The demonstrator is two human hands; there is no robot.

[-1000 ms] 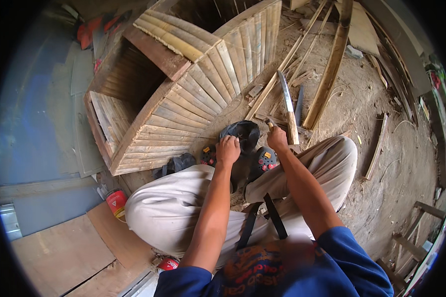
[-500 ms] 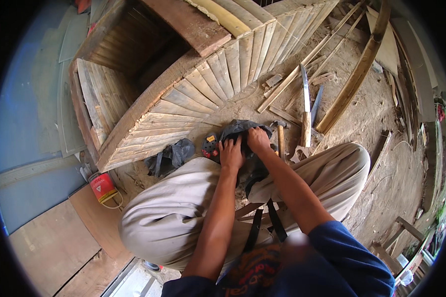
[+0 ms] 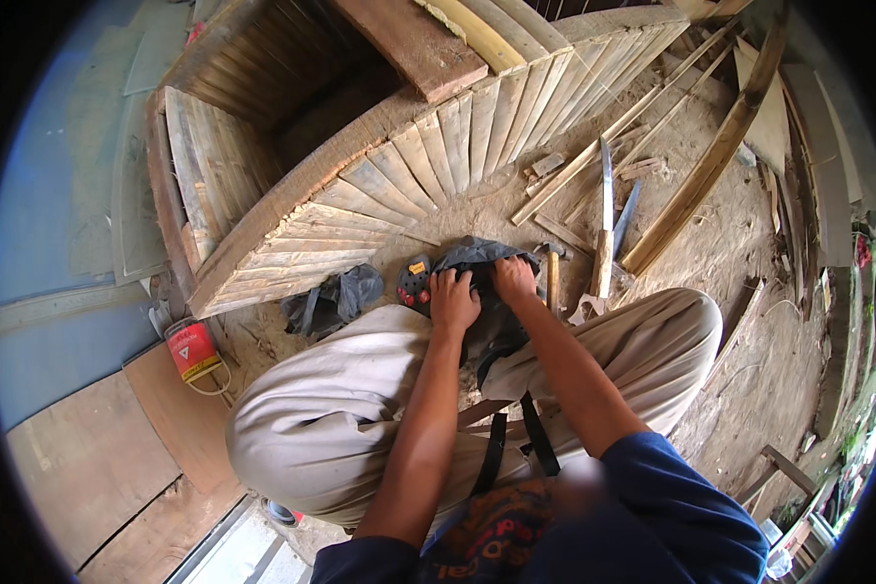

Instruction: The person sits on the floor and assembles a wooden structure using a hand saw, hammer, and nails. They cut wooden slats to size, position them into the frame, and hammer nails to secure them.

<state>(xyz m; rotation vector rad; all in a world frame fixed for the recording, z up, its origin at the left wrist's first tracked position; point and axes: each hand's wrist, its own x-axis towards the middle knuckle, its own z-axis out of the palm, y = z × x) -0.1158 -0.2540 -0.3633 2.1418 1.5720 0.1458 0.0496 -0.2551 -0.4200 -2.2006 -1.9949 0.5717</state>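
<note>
A black plastic bag (image 3: 492, 331) stands between my knees with its mouth facing up. My left hand (image 3: 454, 300) has its fingers curled over the bag's left rim. Gripping the right part of the rim is my right hand (image 3: 513, 279), its fingertips partly hidden in the folds. What lies inside the bag cannot be seen. A dark clog shoe (image 3: 414, 280) with an orange patch shows just left of my left hand. Beside my right hand lies a hammer (image 3: 553, 277) with a wooden handle.
A curved, slatted wooden structure (image 3: 399, 180) rises ahead. Right of the hammer lie a long blade with a wooden handle (image 3: 603, 253) and a saw-like blue blade (image 3: 626, 219). Wood strips (image 3: 613, 127) cover the dirt floor. Another black bag (image 3: 336, 300) and a red tin (image 3: 193, 348) are left.
The view has shifted slightly, so the wooden structure sits a little farther right. Both hands stay on the bag's rim, with only small finger movement.
</note>
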